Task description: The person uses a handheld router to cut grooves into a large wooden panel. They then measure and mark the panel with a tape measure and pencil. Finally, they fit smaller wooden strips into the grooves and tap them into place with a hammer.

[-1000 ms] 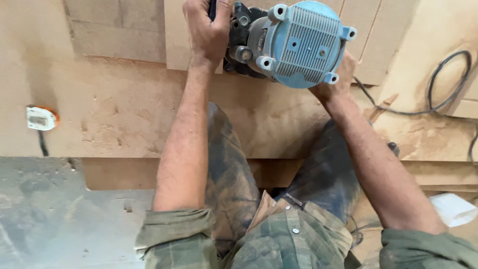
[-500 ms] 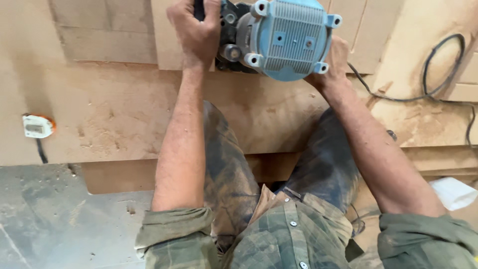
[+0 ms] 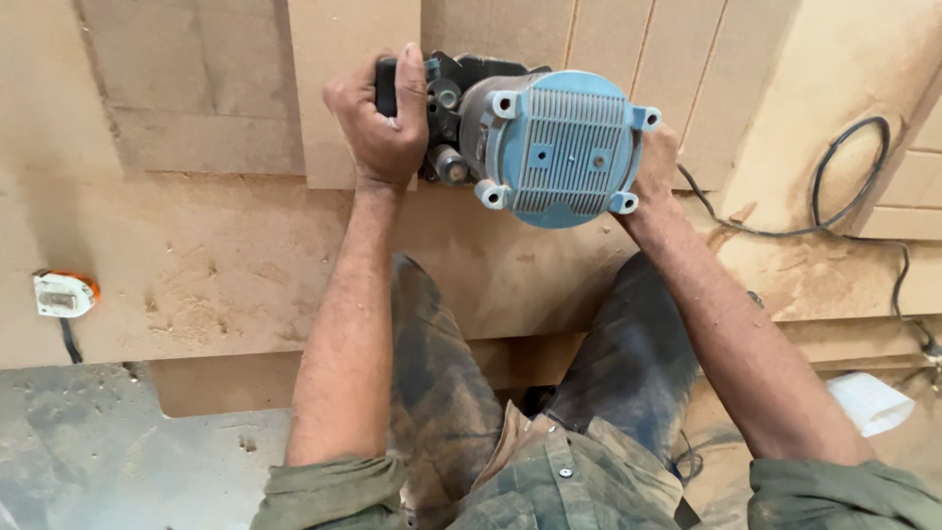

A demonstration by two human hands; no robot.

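A blue and black electric router [image 3: 549, 142] stands on a tan fibreboard panel [image 3: 343, 59] laid among other boards. My left hand [image 3: 381, 123] is closed around the router's black left handle. My right hand [image 3: 655, 167] grips the right side of the machine; most of it is hidden behind the blue motor cap. The base of the tool and its cutter are out of sight under the body. My knees and dusty trousers show below the tool.
A black power cable [image 3: 834, 186] loops over the boards at the right. A white and orange socket block [image 3: 64, 292] lies at the left on a sawdust-covered board [image 3: 196, 275]. A white folded object [image 3: 868, 400] sits at the lower right. Grey floor [image 3: 98, 451] shows lower left.
The router with both hands on it sits lower and further left in view than a second ago; the whole scene shifted, so the head moved too. Both grips are unchanged.
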